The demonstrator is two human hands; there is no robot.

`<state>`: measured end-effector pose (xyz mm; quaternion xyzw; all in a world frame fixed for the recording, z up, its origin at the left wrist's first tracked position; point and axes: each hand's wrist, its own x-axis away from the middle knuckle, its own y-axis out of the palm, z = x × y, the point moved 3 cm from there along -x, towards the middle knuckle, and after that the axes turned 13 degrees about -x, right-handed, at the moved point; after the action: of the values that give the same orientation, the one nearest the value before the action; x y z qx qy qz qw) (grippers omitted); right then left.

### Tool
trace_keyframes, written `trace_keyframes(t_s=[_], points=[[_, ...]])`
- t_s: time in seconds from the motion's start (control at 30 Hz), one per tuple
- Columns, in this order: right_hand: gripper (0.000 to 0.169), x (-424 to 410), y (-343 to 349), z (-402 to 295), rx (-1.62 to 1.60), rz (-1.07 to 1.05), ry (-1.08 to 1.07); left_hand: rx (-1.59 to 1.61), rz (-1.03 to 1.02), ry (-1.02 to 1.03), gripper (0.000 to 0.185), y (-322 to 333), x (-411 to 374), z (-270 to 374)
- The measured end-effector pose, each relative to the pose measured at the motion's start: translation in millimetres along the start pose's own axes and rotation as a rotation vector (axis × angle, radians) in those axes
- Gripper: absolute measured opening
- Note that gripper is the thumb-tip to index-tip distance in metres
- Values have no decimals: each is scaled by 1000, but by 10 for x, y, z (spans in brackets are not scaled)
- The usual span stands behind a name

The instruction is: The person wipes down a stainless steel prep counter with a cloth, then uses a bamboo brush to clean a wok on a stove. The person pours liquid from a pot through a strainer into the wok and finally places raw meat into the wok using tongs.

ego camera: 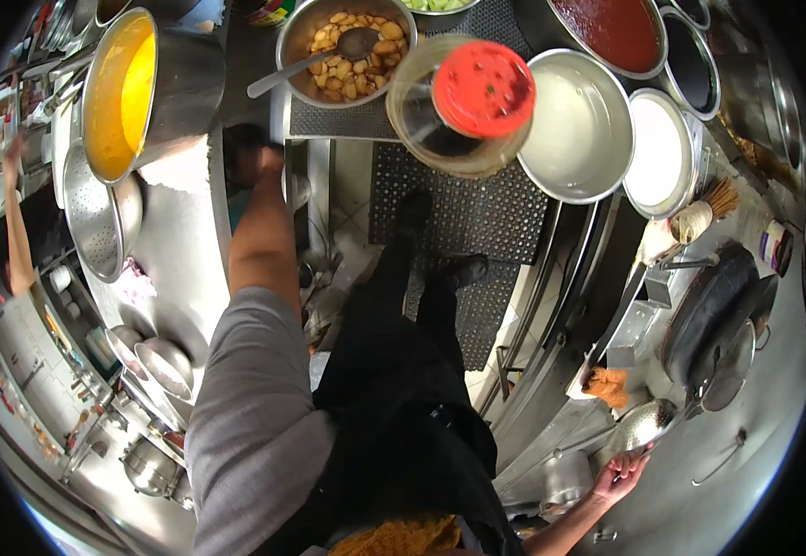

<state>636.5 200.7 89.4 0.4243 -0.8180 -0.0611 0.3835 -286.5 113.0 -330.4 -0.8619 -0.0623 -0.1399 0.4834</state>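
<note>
My left hand reaches past the edge of the steel counter into a dark space beneath the line of bowls; it is blurred, and what its fingers touch is hidden. Low on the right, my right hand is closed around the thin handle of a metal ladle. The ladle's round bowl lies over the stove, beside a blackened wok. Just above my right fingers sits a perforated metal strainer.
Ahead stand a bowl of browned cloves or chunks with a spoon, a red-lidded jar, a pot of cloudy liquid and red sauce. A pot of orange liquid and a colander flank my left. Another person's arm shows far left.
</note>
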Motion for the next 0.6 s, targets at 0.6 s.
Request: trace_keyframes(t_s=[0.6], points=[[34, 45, -418, -83, 102, -13, -61, 1590, -331, 741, 42, -1986, 4058, -412]])
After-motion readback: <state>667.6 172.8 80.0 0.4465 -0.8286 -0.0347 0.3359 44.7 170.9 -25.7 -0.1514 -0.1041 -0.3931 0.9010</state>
